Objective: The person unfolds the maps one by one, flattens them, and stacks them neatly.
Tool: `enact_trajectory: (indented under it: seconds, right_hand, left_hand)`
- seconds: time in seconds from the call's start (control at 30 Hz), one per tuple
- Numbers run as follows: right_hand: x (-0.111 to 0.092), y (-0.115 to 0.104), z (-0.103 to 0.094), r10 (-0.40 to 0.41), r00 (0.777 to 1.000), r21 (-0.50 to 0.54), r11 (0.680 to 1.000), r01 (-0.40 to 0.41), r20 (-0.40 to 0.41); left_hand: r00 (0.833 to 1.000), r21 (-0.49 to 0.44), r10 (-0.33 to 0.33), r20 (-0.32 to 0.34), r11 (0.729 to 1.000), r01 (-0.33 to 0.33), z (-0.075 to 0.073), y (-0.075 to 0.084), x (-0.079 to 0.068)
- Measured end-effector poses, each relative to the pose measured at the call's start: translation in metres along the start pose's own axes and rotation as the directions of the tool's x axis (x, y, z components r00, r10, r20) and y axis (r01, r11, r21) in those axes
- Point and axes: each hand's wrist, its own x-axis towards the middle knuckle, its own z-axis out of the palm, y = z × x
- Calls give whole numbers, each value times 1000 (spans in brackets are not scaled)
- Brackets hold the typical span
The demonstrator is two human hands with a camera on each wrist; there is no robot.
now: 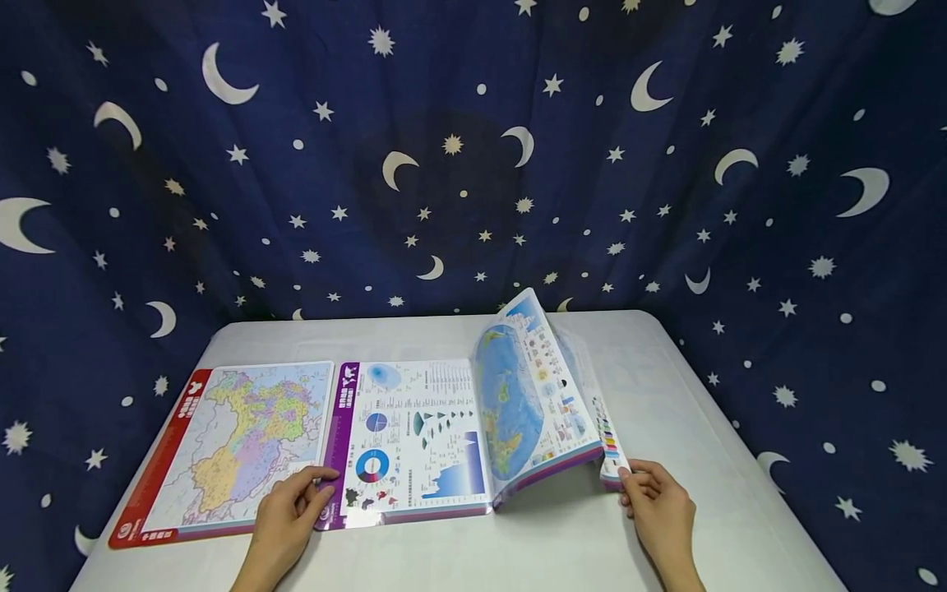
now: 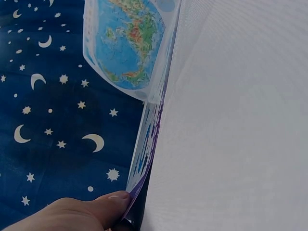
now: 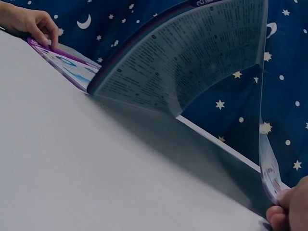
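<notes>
A folding laminated world map with a purple border point(image 1: 414, 378) lies partly unfolded on the white table. Its left panel, printed with charts, is near flat, while a panel with a blue ocean map point(image 1: 506, 395) tilts up off the table. My left hand point(image 1: 284, 518) pinches the lower left corner, thumb point(image 2: 115, 198) on top. At the far lower right corner, my right hand point(image 1: 661, 514) pinches the narrow end panel point(image 1: 612, 448) between thumb and fingers. From the right wrist view, the text-covered underside point(image 3: 159, 62) of the raised panel shows, arched above the table.
A second folded map with a red border point(image 1: 166, 456) lies flat on the left, close to the purple one and beside my left hand. The white table point(image 1: 547, 551) ends at a dark blue curtain point(image 1: 333, 164) with moons and stars.
</notes>
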Motion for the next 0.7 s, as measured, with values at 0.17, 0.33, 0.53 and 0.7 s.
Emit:
enact_trajectory:
  seconds: [0.17,0.33,0.53,0.7]
  right_hand:
    - [6,7,-7,5,1000,-32,999,-5,-23]
    - [10,10,-14,7,1000,-34,999,-8,-31]
    - [15,17,-22,18,999,-44,999,-20,-51]
    - [21,25,-30,32,997,-62,997,-37,-72]
  left_hand:
    - [1000,2,-10,3,1000,10,0,0,0]
    - [1000,3,-10,-3,1000,10,0,0,-1]
    - [1000,6,-15,-2,1000,15,0,0,-1]
    - [1000,3,-6,-4,1000,6,0,-1,0]
